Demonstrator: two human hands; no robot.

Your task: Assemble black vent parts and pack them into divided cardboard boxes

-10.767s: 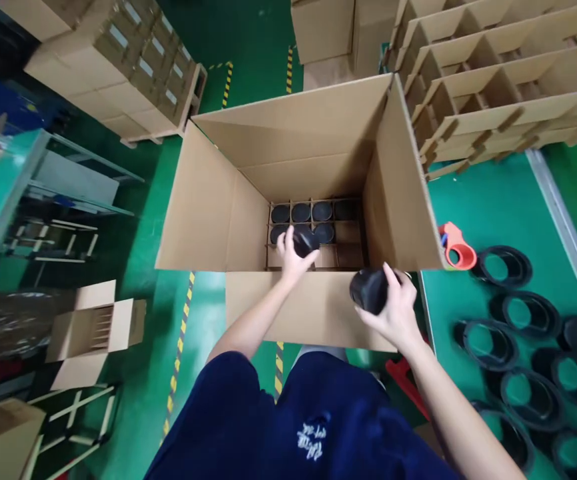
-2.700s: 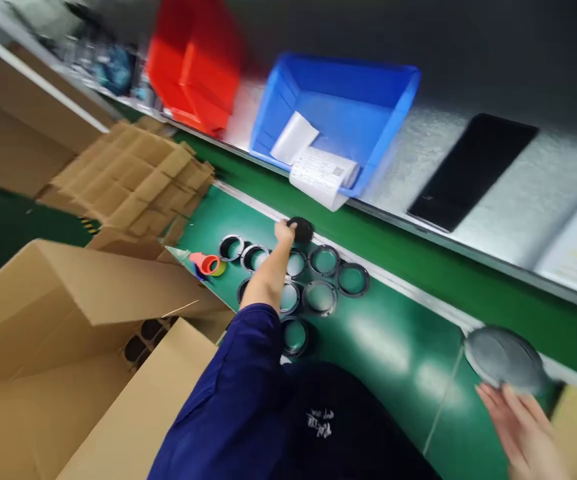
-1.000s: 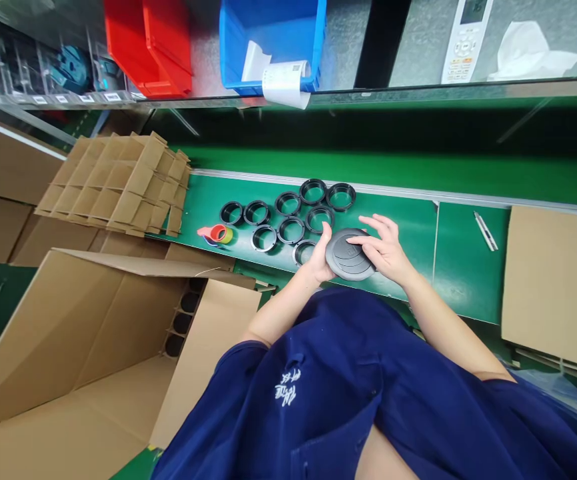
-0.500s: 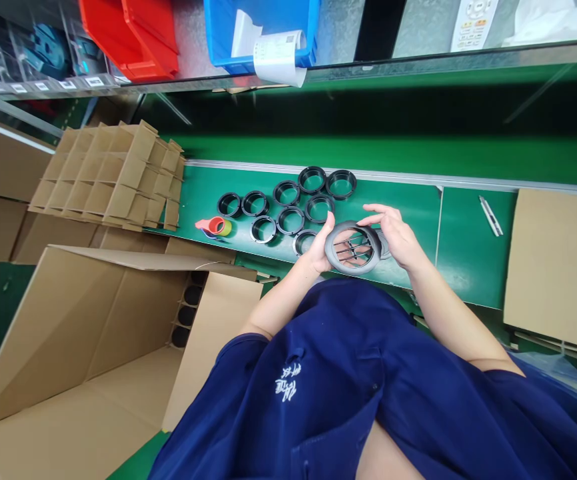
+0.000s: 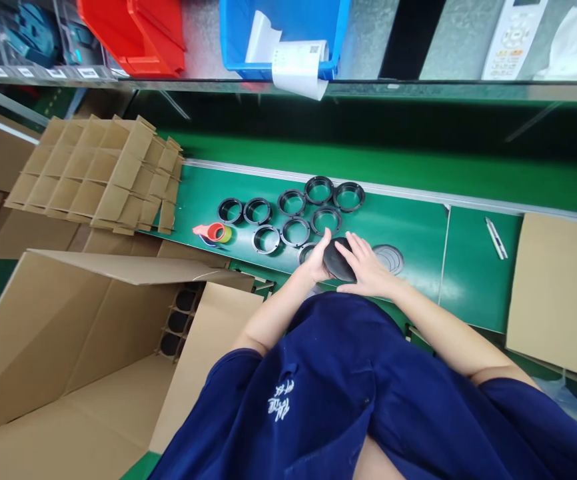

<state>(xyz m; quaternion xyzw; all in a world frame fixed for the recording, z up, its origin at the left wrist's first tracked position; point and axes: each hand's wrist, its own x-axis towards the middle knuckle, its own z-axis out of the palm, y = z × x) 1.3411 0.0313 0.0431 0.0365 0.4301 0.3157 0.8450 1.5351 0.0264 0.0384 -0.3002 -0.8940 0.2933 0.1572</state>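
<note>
My left hand is closed around the left edge of a round part with a dark face, held just above the bench. Over the right side of that part lies my right hand, its fingers spread across the face and its thumb by the lower edge. The dark face hides the inside of the part. Beside my right hand, a flat grey disc with ring marks rests on the bench. Several black rings stand to the left, one partly hidden behind my left hand.
A roll of tape lies at the bench's left. Cardboard dividers stand beyond it, above an open carton. A knife and a cardboard sheet are at the right. Blue and red bins line the shelf.
The grey ring with a see-through grille in my hands has given way to a dark, closed face. My right hand has moved left across it, and the flat disc now shows. The view has shifted.
</note>
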